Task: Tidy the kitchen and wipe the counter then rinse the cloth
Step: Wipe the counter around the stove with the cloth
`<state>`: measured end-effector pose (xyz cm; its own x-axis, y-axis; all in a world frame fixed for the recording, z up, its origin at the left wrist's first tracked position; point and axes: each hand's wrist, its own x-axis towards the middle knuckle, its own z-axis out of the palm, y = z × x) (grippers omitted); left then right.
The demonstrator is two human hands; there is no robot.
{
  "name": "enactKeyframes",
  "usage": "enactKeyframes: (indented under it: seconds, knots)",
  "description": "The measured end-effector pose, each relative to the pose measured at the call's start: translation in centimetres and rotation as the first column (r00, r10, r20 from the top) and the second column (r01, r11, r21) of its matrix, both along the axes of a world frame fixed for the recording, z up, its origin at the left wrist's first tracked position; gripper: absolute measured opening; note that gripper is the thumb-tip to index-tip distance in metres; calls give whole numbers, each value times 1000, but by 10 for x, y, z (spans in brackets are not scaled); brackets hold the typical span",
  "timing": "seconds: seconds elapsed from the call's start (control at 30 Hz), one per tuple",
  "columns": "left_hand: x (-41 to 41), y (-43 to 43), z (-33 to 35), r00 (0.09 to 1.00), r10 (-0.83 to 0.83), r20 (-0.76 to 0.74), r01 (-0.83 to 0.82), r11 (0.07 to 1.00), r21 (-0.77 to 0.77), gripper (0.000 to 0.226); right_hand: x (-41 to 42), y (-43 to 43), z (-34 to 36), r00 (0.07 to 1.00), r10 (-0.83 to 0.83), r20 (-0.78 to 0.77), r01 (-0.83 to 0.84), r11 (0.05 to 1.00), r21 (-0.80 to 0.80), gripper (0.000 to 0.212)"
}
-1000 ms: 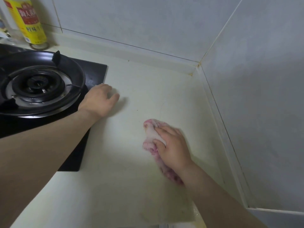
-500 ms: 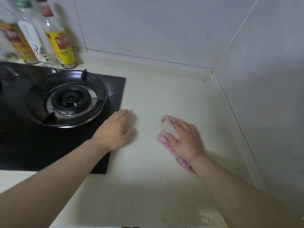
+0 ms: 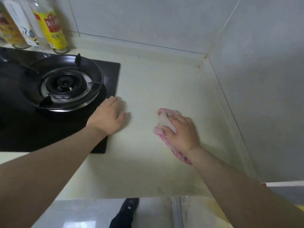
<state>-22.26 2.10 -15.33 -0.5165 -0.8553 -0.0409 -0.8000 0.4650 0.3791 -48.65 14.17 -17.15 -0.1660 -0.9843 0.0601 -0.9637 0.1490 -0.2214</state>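
Note:
A pink and white cloth (image 3: 163, 120) lies bunched on the pale counter (image 3: 144, 165), right of the middle. My right hand (image 3: 182, 134) is on top of it, with a fold of the cloth held between thumb and fingers and pressed against the counter. The cloth's pink tail (image 3: 181, 156) sticks out under my wrist. My left hand (image 3: 108, 117) rests flat on the counter, fingers straight, at the right edge of the black hob (image 3: 19, 129), and holds nothing.
The hob's gas burner (image 3: 65, 83) with its pan support is left of my left hand. Three bottles stand behind it, one with a yellow label (image 3: 52, 28). Tiled walls (image 3: 263, 79) close the counter at the back and right. A dark shoe (image 3: 128, 209) shows on the floor below.
The view has shifted, so more of the hob and bottles shows. My right hand with the cloth has slid a little across the counter. My left hand stays at the hob's edge.

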Motion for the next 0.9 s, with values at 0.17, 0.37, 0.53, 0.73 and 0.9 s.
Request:
enactKeyframes:
  seconds: [0.17,0.37,0.53,0.73,0.9]
  knots:
    - [-2,4,6,1000,-13,-1,13,1000,-11,83,3,47,-3,998,42,51,-39,998,-45,38]
    - [-1,3,3,1000,-11,26,12,1000,-20,77,15,104,-3,996,55,68,-54,998,-19,42]
    - [-1,4,4,1000,-6,31,6,1000,-14,76,22,123,-2,994,26,105,-20,998,-59,46]
    - [-3,5,2,1000,-4,9,4,999,-33,67,18,77,-4,1000,-13,10,12,999,30,56]
    - [-2,4,3,1000,8,9,-8,1000,-21,84,19,61,0,998,-48,-28,49,998,38,56]
